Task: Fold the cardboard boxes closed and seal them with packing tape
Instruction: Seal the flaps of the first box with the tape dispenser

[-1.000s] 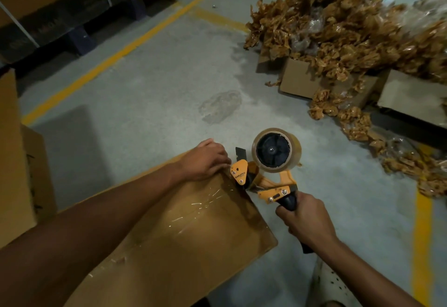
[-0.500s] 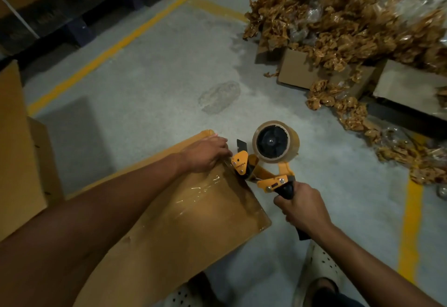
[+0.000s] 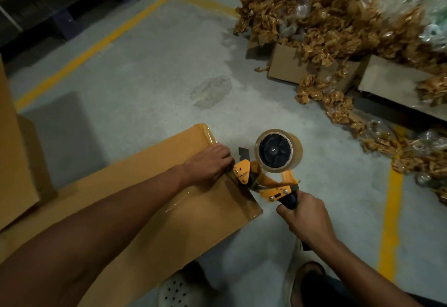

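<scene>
**Entry: tape dispenser at the box edge, both hands engaged**

I see the cardboard box (image 3: 150, 222) lying closed on the concrete floor (image 3: 145, 77), low and left of centre in the head view. A glossy strip of clear tape (image 3: 180, 194) runs across its top panel, and the same sheen wraps the edge facing the dispenser.

Left hand (image 3: 208, 166): palm down on the box top at that edge, fingers bent over the edge and gripping the box. The fingertips are hidden from me.

Right hand (image 3: 307, 217): fist wrapped tight round the black handle of the orange tape dispenser (image 3: 273, 185). The dispenser's front plate meets the box edge just beside the left hand. Its roll of clear tape (image 3: 278, 149) faces the camera, and the toothed blade (image 3: 243, 154) stands up beside the roll.

Surroundings: a heap of crumpled brown tape (image 3: 326, 21) spills over open cartons (image 3: 287, 67) at upper right. Yellow floor lines (image 3: 101, 40) cross the concrete. Another cardboard box (image 3: 14, 161) stands at far left. A white perforated shoe (image 3: 176, 292) shows at the bottom edge.
</scene>
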`<move>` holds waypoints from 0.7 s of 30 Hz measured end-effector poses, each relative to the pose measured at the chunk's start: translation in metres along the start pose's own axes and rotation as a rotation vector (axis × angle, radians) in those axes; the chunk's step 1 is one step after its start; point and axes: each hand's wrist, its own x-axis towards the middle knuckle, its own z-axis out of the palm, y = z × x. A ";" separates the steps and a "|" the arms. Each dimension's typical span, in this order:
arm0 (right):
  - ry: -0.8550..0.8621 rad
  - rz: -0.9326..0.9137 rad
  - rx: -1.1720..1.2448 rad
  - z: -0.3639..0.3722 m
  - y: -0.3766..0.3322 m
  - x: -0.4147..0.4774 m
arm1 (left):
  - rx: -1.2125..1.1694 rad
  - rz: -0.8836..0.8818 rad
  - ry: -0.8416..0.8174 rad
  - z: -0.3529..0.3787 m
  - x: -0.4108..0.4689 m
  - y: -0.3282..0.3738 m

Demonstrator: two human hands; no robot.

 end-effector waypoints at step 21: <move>-0.044 -0.103 -0.092 -0.028 -0.032 0.068 | 0.013 -0.270 0.026 -0.007 0.020 -0.052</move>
